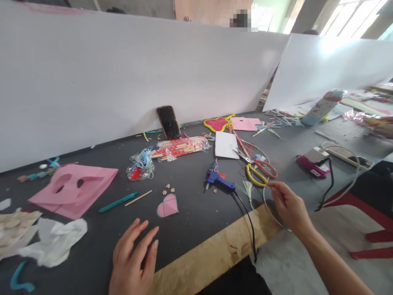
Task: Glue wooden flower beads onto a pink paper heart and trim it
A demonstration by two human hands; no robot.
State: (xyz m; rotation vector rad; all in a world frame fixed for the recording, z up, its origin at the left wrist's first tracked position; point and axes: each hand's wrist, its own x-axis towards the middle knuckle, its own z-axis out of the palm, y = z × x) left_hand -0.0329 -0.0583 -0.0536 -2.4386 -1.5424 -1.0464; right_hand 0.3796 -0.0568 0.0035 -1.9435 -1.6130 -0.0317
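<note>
My right hand (287,203) pinches the handle end of a pair of scissors (258,174) with yellow and red loops. Their blades point away, across the edge of a white card (226,144). My left hand (133,258), fingers apart, hovers over or rests on the table's near edge; contact is unclear. Just beyond it is a pink paper heart (167,206) edged in teal, with several small flower-shaped beads (165,192) behind. A wooden stick (138,198) and a teal pen (118,202) lie to the left. Between my hands lies a blue glue gun (218,179) on its side.
A white board (123,73) stands along the back, with a phone (168,122) leaning there. Wrapped sticks (184,146) lie before it. Pink cut paper (73,188) and crumpled tissue (55,241) are at left. The glue gun's cord (250,221) hangs over the edge. At right sits a magenta power strip (313,166).
</note>
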